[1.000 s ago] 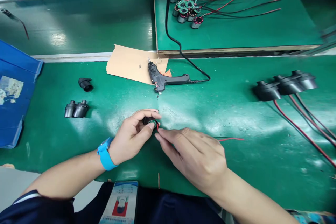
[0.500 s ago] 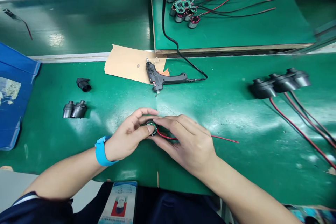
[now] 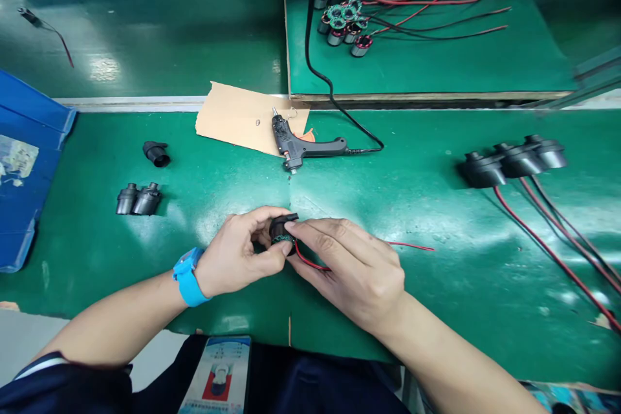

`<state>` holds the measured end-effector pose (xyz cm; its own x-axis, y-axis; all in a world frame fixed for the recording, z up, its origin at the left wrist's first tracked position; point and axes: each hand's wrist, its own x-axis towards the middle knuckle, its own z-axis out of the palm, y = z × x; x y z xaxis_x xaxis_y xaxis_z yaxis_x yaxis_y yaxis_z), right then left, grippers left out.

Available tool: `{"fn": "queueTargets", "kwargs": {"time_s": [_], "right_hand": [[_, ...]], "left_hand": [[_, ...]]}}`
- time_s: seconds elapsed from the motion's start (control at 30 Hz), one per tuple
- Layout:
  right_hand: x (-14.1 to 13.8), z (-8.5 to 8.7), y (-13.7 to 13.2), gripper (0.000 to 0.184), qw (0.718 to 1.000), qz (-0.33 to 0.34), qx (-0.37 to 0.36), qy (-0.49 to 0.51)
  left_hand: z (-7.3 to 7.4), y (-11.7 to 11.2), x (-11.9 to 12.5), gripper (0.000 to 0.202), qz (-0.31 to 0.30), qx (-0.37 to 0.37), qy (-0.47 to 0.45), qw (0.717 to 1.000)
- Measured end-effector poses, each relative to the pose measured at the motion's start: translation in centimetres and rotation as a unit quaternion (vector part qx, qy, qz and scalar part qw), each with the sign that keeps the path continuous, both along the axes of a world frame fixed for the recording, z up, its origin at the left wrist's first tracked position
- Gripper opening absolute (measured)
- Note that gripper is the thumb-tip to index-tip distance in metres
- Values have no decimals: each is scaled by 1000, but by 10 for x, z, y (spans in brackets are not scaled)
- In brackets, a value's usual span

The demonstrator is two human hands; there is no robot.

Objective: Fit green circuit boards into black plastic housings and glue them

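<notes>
My left hand (image 3: 240, 255), with a blue wristband, pinches a small black round part (image 3: 281, 229) with a green winding, just above the green bench near its front edge. My right hand (image 3: 352, 268) meets it from the right, fingertips closed on the same part. A red wire (image 3: 410, 246) runs from the part under my right hand and out to the right across the mat.
A black glue gun (image 3: 303, 145) lies beside a cardboard sheet (image 3: 237, 116) behind my hands. Three black housings (image 3: 138, 200) sit left, three wired ones (image 3: 514, 160) right. A blue bin (image 3: 24, 162) stands far left. Several wound coils (image 3: 344, 16) rest on the raised shelf.
My right hand moved left from the wire onto the part held by my left hand. The part has turned, its black side now showing on top.
</notes>
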<state>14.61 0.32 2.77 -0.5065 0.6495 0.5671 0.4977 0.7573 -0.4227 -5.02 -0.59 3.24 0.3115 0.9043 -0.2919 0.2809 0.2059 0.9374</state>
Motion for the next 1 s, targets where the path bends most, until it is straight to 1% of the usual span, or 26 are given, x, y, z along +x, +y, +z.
{"fn": "queueTargets", "kwargs": {"time_s": [0.07, 0.13, 0.27, 0.33, 0.37, 0.43, 0.6, 0.67, 0.8, 0.9, 1.0], "right_hand": [[-1, 1, 0, 28, 1000, -2, -11, -1], [0, 6, 0, 28, 999, -13, -29, -19], [11, 27, -7, 28, 995, -36, -55, -71], [21, 40, -15, 18, 994, -38, -62, -77], [26, 45, -20, 13, 994, -44, -61, -78], [34, 53, -31, 11, 994, -62, -51, -80], [47, 56, -57, 9, 986, -118, 0, -114], [53, 56, -66, 8, 983, -144, -2, -115], [72, 56, -80, 11, 973, -208, -45, -94], [85, 54, -90, 12, 973, -212, -46, -78], [94, 54, -99, 12, 972, -217, -50, -72]], "left_hand": [[-1, -3, 2, 43, 22, 17, 17, 999], [0, -3, 4, 42, 41, 21, 15, 999], [1, 0, 5, 40, 60, -7, -20, 998], [2, 2, 5, 41, 69, -38, -51, 996], [2, 3, 5, 41, 73, -55, -70, 993], [2, 3, 6, 42, 77, -83, -103, 988], [2, -1, 13, 49, 75, -117, -136, 981], [2, -2, 15, 58, 51, -143, -153, 977], [2, 0, 22, 74, -24, -211, -198, 957], [2, 0, 31, 76, -62, -235, -216, 946], [1, 1, 42, 76, -91, -240, -215, 942]]}}
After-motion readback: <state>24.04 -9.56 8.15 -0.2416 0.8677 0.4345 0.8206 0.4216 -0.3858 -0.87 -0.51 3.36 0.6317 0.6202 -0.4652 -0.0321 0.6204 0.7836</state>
